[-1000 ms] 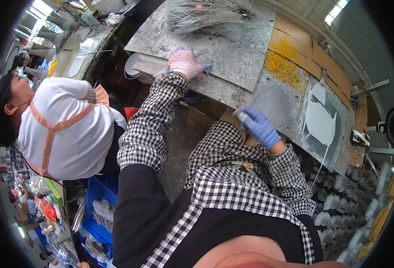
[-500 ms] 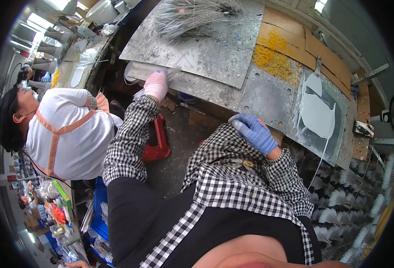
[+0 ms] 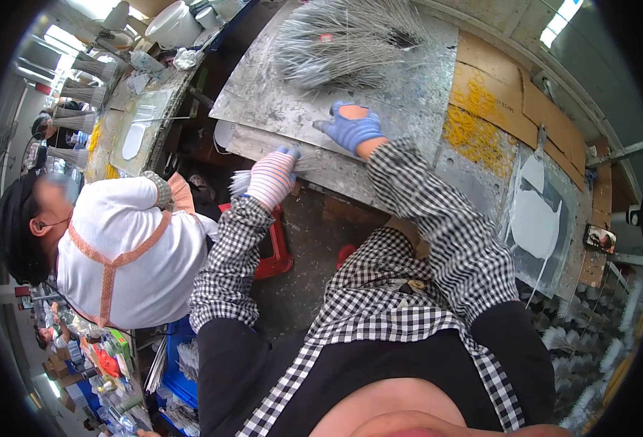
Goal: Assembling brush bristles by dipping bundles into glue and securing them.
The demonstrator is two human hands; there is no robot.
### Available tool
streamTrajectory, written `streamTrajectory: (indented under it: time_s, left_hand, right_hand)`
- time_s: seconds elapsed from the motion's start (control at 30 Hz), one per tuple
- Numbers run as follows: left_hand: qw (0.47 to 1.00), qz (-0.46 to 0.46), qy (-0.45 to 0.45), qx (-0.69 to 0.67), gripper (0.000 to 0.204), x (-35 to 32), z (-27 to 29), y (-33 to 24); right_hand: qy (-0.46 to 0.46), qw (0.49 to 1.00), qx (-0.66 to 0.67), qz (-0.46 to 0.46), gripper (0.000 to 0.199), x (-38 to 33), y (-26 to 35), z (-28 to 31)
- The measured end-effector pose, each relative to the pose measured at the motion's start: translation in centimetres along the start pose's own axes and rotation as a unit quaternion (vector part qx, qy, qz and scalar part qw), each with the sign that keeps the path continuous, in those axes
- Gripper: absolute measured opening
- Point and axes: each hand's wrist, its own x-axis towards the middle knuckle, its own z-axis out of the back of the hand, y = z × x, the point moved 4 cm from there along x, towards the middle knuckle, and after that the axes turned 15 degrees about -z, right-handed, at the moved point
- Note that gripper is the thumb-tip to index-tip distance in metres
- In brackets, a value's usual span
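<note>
My left hand (image 3: 272, 178), in a pink-and-white striped glove, is closed around a small bundle of thin whitish-grey wires (image 3: 241, 183) at the bench's front edge. Their ends stick out on both sides of the fist. Over the grey, stained board (image 3: 256, 95) is my right hand (image 3: 352, 129), in a blue glove with the back partly uncovered. Its thumb and fingers are apart and I see nothing in it. Beyond it lies a big heap of loose grey wires (image 3: 336, 47) with a small red-and-white tag on it.
Yellow rubber bands (image 3: 478, 124) lie on cardboard to the right. Farther right, white paste (image 3: 536, 222) is spread on a plate with a spatula. A co-worker (image 3: 128, 255) sits at my left. A red stool (image 3: 274, 251) stands below the bench; finished-looking bundles (image 3: 583, 342) stand lower right.
My right hand has risen from my lap and reached forward over the board. The left hand stays by the bench edge with its wires. The view has shifted somewhat.
</note>
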Motion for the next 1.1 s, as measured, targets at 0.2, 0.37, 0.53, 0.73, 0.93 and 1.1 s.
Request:
streamTrajectory:
  time_s: [0.2, 0.37, 0.53, 0.73, 0.93, 1.1]
  left_hand:
    - [0.999, 0.027, -0.020, -0.015, 0.037, -2.3, 1.0, 1.0]
    - [0.889, 0.235, -0.289, -0.265, 0.018, -0.9, 2.6, 7.0]
    - [0.643, 0.387, -0.288, -0.595, 0.029, 7.3, -0.2, 10.8]
    - [0.633, 0.521, -0.222, -0.528, 0.050, 10.1, -2.8, 14.6]
    - [0.597, 0.416, -0.528, -0.439, 0.068, 1.8, 0.6, 16.7]
    - [0.521, 0.301, -0.643, -0.473, 0.059, -2.6, 6.0, 11.0]
  right_hand:
    - [-0.048, 0.994, -0.083, 0.052, 0.023, 1.2, -2.6, -0.5]
    - [-0.048, 0.992, -0.054, 0.103, 0.023, -2.4, -7.6, 0.8]
    - [-0.025, 0.982, -0.062, 0.177, 0.022, -3.9, -5.9, 0.8]
    - [0.072, 0.980, -0.005, 0.187, 0.024, -5.9, -3.1, -0.3]
    - [0.152, 0.950, 0.271, 0.014, 0.029, -7.6, -8.1, 0.4]
    - [0.207, 0.843, 0.494, -0.047, 0.032, -9.3, -8.6, 0.6]
